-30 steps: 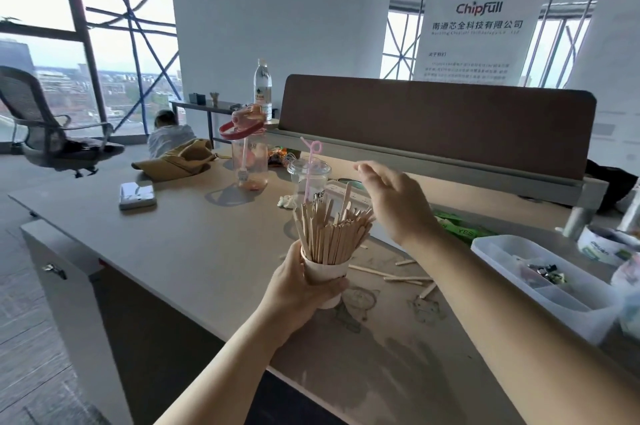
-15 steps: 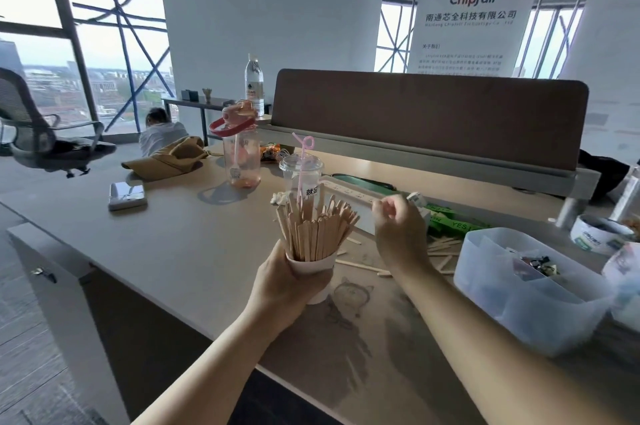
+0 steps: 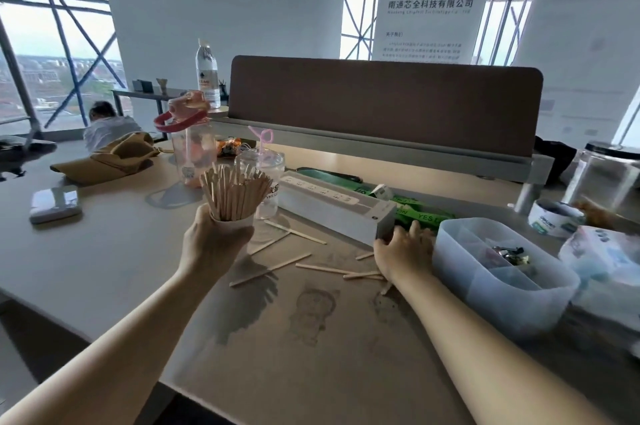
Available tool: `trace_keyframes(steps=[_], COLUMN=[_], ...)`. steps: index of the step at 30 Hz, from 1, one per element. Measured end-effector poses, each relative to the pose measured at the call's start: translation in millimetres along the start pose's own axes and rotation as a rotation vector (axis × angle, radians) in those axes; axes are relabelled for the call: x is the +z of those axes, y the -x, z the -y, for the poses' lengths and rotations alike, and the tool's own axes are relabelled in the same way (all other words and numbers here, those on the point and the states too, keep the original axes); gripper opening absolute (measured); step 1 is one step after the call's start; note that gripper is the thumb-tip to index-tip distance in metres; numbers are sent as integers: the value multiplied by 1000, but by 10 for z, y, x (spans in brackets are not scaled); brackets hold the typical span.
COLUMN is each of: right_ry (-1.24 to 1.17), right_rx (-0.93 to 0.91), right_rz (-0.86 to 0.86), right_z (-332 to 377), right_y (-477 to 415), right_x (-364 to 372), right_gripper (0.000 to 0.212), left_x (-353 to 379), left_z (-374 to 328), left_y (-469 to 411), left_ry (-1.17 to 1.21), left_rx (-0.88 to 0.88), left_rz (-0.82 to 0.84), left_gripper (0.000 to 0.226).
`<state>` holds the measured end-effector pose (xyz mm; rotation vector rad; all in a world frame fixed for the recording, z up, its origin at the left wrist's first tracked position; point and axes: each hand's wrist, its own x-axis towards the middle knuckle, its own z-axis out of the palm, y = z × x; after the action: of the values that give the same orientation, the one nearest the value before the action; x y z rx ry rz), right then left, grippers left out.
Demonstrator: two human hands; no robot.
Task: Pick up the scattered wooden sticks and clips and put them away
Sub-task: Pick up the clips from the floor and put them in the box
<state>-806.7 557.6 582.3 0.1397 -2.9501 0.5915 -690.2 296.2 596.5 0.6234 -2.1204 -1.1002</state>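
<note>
The right hand (image 3: 403, 251) has dropped from the cup (image 3: 232, 223) to the tabletop (image 3: 121, 251) at the near end of the strip (image 3: 336, 208), fingers (image 3: 414, 230) flat and seemingly empty, while the left hand (image 3: 211, 246) grips the stick-filled cup before the strip, so the loose sticks (image 3: 272, 268) beside that strip come next.

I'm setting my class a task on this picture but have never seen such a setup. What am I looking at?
No machine here: a person's two bare hands, filmed by a camera worn on their head, looking down. The left hand grips a white paper cup packed with flat wooden sticks. The right hand rests on the beige table beside a long white box; whether it holds anything is unclear. Loose sticks lie between the hands. A translucent plastic tub holds metal clips.
</note>
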Motion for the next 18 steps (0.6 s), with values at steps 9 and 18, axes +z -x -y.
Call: trace_keyframes(steps=[9,18], right_ry=[162,184], right_rx=[6,37], right_rz=[216,222], right_z=[-13,326], right_y=[-51,706], right_x=[65,113], right_gripper=[60,65], left_x=[127,-91], left_z=[220,1], left_y=[-189,109], left_ry=[66,-43], left_rx=[-83,-72], left_rz=[-29,-211], left_gripper=[55,82])
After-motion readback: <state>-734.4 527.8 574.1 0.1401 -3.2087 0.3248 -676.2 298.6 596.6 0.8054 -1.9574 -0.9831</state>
